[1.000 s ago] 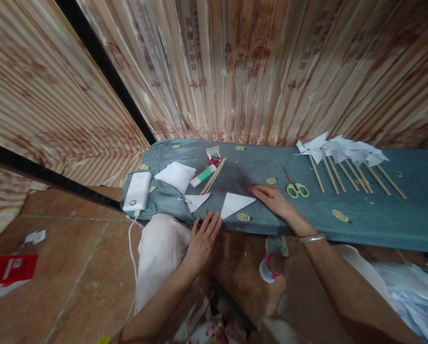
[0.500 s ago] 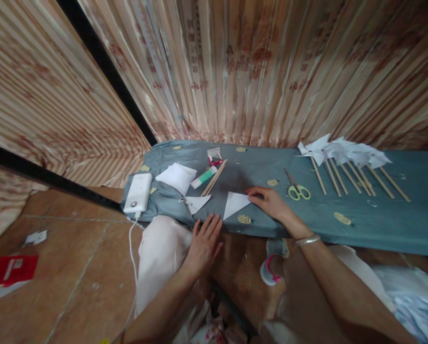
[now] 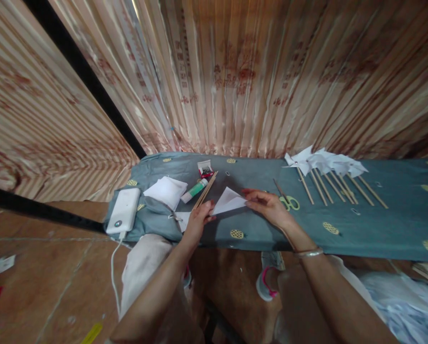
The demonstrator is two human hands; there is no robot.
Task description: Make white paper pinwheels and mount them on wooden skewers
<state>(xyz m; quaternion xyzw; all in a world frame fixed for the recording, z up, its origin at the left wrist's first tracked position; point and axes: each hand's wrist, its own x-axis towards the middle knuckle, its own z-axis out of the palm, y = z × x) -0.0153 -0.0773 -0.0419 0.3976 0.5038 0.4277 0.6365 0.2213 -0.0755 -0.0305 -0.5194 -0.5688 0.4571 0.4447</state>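
Note:
A folded white paper triangle (image 3: 228, 200) is lifted a little off the blue-grey cloth (image 3: 379, 224). My left hand (image 3: 197, 220) pinches its left corner and my right hand (image 3: 266, 205) pinches its right corner, so both hands are closed on it. Another white paper piece (image 3: 182, 219) lies flat just left of my left hand. Two wooden sticks (image 3: 205, 189) and a green glue tube (image 3: 194, 190) lie just beyond my left hand. Yellow-handled scissors (image 3: 288, 200) rest right of my right hand.
A row of white paper pinwheels on sticks (image 3: 325, 165) lies at the back right. A white power bank (image 3: 123, 210) with a cable sits at the cloth's left end, beside a stack of white paper (image 3: 165, 190) and a small box of pins (image 3: 205, 168). Curtains hang behind.
My left hand rose from my lap to the paper triangle's left corner. My right hand closed on its right corner, and the triangle is now lifted off the cloth. The view shifted left.

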